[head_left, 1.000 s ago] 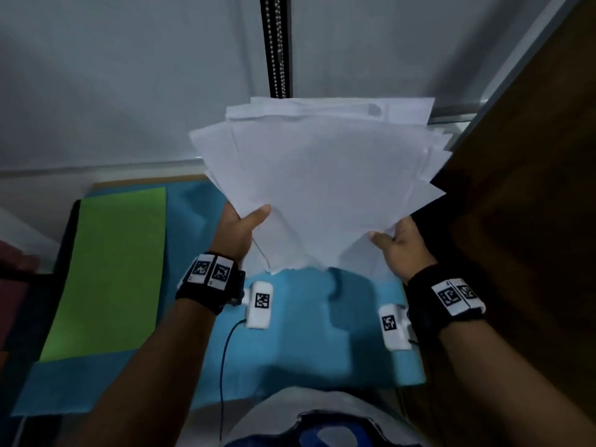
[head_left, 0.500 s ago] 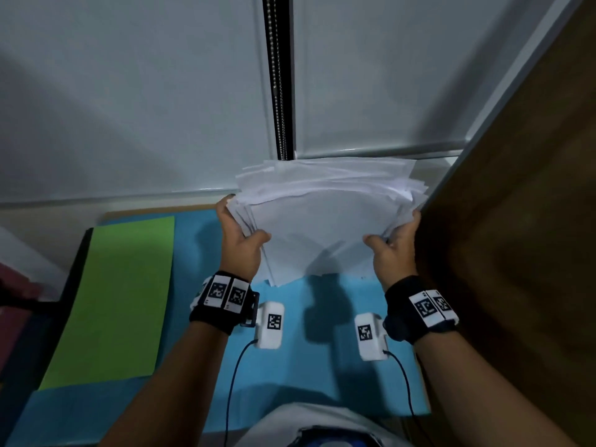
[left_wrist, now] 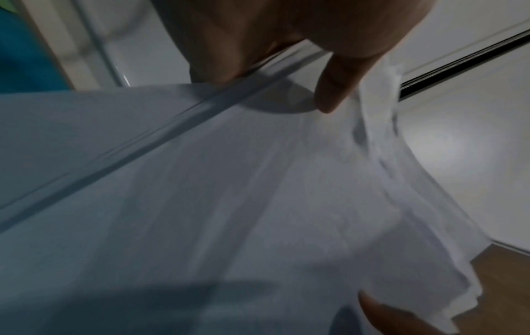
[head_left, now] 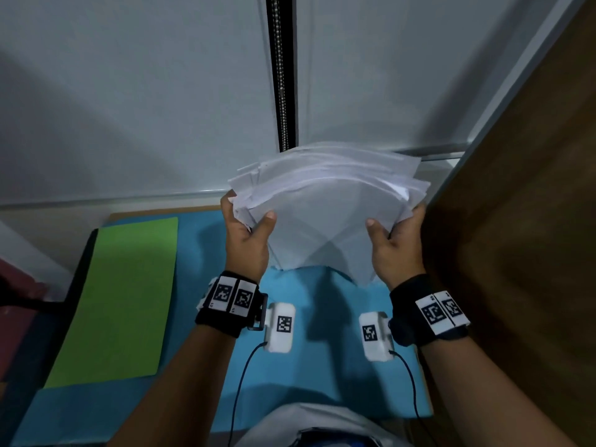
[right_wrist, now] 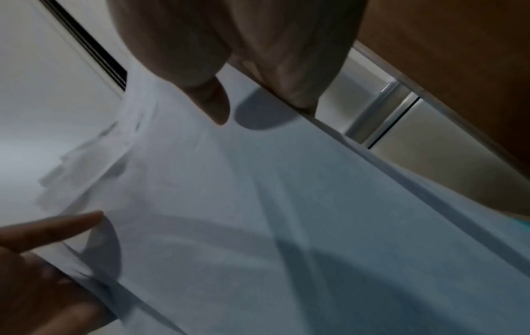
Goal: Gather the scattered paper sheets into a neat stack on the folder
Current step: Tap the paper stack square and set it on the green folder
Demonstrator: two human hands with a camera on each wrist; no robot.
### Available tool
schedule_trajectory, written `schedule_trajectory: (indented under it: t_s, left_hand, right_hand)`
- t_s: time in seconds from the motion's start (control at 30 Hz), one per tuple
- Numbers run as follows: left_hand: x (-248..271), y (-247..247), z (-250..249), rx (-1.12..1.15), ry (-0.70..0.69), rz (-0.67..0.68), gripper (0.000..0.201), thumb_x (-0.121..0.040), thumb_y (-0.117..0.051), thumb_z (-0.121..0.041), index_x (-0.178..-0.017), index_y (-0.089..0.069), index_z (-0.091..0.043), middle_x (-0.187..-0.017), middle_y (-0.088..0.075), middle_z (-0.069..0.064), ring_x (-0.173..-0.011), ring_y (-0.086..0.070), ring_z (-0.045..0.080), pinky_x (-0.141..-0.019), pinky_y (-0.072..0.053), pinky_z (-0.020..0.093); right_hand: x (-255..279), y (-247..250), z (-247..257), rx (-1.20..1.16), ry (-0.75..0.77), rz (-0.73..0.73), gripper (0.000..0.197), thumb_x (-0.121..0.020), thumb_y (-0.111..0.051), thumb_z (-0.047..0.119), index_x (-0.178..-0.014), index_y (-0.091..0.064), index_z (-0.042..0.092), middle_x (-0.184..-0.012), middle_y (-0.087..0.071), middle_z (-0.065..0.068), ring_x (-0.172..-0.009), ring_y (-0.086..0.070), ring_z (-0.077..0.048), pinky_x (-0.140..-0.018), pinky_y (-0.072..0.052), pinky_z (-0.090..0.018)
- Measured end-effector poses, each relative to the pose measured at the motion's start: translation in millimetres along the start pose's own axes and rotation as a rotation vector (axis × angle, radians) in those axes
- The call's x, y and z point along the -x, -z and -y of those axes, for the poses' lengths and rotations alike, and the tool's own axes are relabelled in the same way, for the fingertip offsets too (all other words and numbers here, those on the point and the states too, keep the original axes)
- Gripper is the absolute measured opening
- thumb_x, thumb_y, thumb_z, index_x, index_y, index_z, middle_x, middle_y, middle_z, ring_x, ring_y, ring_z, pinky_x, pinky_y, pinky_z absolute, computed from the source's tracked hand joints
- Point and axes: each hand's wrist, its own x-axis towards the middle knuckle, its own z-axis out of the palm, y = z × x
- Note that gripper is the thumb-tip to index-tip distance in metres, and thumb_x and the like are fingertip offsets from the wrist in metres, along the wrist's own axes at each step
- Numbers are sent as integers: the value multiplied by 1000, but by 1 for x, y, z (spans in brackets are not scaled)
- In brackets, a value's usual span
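A loose bundle of white paper sheets [head_left: 325, 214] stands tilted over the blue cloth [head_left: 322, 366], and its top edges are uneven and fanned. My left hand [head_left: 246, 233] grips its left side, thumb on the front sheet. My right hand [head_left: 395, 243] grips the right side the same way. In the left wrist view the sheets [left_wrist: 229, 192] fill the frame under my left thumb [left_wrist: 332, 90]. In the right wrist view the sheets [right_wrist: 258, 215] lie below my right thumb [right_wrist: 212, 102]. The green folder [head_left: 122, 295] lies flat to the left, apart from the sheets.
A brown wooden panel [head_left: 516, 253] stands close on the right, beside my right hand. Behind the sheets is a white wall with a dark vertical slot and a bead chain [head_left: 282, 75]. A dark red object [head_left: 13, 291] sits at the far left edge.
The wide fan of sheets has been drawn together into a tighter bundle and lowered toward the blue cloth. Both hands have moved from its lower corners up its sides.
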Motion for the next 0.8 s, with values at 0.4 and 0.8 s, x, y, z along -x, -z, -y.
schedule_trajectory:
  t_s: [0.4,0.8]
  left_hand:
    - [-19,-3,-10,16,46,107,53,-55,-43,9,-100,-40,-18,-77,-49,-11,-64,-44,3,-57,-39,18]
    - [-20,2,11,-211,218,-3,59,-82,-63,-45,-134,-49,-19,-128,-64,4,-118,-61,22,-103,-46,51]
  right_hand:
    - [1,6,-5,-72,9,-44,61,-73,-53,-10,-122,-29,18,-106,-52,2,-94,-59,-6,-86,-50,-23]
    - [-8,1,-21,0,-145,-93,33,-91,-62,2,-121,-55,15,-107,-68,2,-95,-67,-2,-90,-53,-28]
